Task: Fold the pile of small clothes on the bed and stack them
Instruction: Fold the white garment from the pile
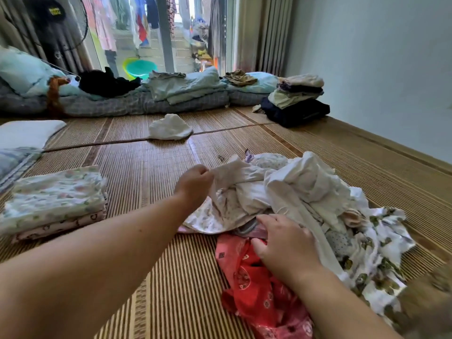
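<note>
A person sorting laundry on a bed draws one piece out of the pile of small clothes (308, 192), heaped under and just beyond the right hand (286, 245) on the bamboo mat (159, 277). The left hand (195, 183) is closed in a fist round a bunched end of a pale garment (234, 177), whose other end runs back into the heap. The right hand lies on the near edge of the pile with its fingers bent and their tips buried under white cloth; whether it grips or merely pins the heap down cannot be told. A red printed garment (256, 289) spills out beneath the right wrist, and well to the left of the left hand sits the folded stack (56, 199), a few printed pieces high. The step in hand appears to be freeing the next item, with most of the pile yet to be folded. The next move likely calls for drawing the pale garment clear while the right hand keeps its tangled neighbours from following, then spreading it flat on the mat between the hands and the stack, ready for folding
</note>
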`<state>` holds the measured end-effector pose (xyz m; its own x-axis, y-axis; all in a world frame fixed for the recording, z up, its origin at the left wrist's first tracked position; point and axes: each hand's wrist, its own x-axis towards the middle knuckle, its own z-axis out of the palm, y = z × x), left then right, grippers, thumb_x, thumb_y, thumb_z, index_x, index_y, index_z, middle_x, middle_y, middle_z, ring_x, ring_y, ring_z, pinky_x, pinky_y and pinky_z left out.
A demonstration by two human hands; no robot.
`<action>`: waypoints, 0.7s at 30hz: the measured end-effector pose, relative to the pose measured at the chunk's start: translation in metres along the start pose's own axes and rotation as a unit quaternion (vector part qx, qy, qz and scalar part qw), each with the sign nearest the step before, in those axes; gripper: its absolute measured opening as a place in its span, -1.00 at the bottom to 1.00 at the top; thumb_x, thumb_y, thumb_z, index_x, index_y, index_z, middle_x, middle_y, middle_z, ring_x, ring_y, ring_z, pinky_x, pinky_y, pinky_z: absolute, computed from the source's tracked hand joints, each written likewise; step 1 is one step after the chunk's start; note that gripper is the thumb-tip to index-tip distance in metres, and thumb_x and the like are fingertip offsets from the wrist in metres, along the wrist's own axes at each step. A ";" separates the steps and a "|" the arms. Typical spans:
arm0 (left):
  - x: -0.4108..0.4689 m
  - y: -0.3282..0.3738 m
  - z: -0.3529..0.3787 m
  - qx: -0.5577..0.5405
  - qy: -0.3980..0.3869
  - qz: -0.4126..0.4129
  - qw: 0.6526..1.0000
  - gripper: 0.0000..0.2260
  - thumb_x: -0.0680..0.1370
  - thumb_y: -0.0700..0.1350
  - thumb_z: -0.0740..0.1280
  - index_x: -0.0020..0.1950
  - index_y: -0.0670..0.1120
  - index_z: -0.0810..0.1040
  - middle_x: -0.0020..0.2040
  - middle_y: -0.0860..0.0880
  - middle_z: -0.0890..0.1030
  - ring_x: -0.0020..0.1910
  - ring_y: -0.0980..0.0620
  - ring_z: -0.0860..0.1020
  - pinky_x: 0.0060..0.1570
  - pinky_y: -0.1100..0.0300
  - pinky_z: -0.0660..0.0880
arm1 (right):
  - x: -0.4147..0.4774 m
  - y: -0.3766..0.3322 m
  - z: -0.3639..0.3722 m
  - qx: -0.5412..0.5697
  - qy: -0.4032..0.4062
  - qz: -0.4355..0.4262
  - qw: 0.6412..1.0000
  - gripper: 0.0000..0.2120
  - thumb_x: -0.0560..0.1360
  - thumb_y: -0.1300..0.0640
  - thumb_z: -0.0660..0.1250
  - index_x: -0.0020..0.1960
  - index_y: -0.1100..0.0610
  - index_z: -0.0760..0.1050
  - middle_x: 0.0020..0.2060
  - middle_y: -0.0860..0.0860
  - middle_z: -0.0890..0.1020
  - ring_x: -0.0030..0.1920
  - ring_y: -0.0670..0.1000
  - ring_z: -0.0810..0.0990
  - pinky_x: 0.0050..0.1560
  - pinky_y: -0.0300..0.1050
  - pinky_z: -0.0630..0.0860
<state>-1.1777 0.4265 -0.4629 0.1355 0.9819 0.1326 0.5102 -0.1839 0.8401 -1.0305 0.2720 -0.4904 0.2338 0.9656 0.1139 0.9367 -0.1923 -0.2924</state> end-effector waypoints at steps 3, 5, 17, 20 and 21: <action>-0.023 0.008 -0.054 -0.116 0.030 -0.013 0.993 -0.87 0.49 -0.12 0.17 -0.27 -0.03 0.41 -0.29 0.00 0.43 -0.29 0.00 0.40 -0.16 0.05 0.44 | -0.004 -0.015 -0.010 0.021 0.034 -0.011 0.999 -0.55 0.51 -0.08 0.25 0.39 -0.08 0.34 0.26 -0.03 0.50 0.29 0.06 0.43 0.25 -0.02 0.33; -0.046 0.007 -0.087 -0.172 0.053 -0.029 0.983 -0.82 0.56 -0.16 0.15 -0.23 0.01 0.40 -0.22 0.04 0.46 -0.26 0.08 0.44 -0.08 0.03 0.50 | -0.008 -0.024 -0.015 0.037 0.073 -0.013 0.997 -0.54 0.50 -0.05 0.27 0.39 -0.07 0.36 0.22 0.02 0.54 0.24 0.09 0.48 0.21 -0.01 0.38; -0.206 -0.118 -0.268 -0.107 0.186 -0.158 0.964 -0.82 0.55 -0.28 0.15 -0.20 -0.22 0.48 -0.24 -0.21 0.47 -0.33 -0.05 0.44 -0.37 0.14 0.36 | -0.033 -0.069 -0.006 0.036 -0.001 0.035 0.999 -0.41 0.47 -0.02 0.30 0.47 -0.06 0.24 0.38 0.13 0.34 0.35 0.18 0.36 0.29 0.12 0.35; -0.219 -0.173 -0.303 0.115 0.174 -0.220 0.953 -0.86 0.54 -0.27 0.20 -0.09 -0.29 0.54 -0.08 -0.27 0.56 -0.09 -0.19 0.53 -0.16 -0.03 0.45 | -0.035 -0.083 0.005 0.054 -0.029 -0.009 0.998 -0.54 0.46 0.03 0.30 0.36 0.00 0.44 0.28 0.08 0.52 0.29 0.11 0.45 0.24 -0.01 0.38; -0.224 -0.182 -0.310 0.174 0.162 -0.253 0.938 -0.84 0.56 -0.24 0.20 -0.02 -0.27 0.55 0.02 -0.27 0.57 0.03 -0.21 0.53 -0.05 -0.03 0.45 | -0.035 -0.088 0.007 0.051 -0.034 -0.021 0.998 -0.57 0.47 0.03 0.30 0.33 0.02 0.47 0.25 0.06 0.55 0.28 0.09 0.47 0.22 -0.05 0.39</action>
<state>-1.5642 0.2542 -0.4830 -0.4341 0.9001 -0.0367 0.6941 0.3601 0.6234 -1.1234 0.2562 -0.4754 0.1739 0.9826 0.0649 0.9127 -0.1361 -0.3852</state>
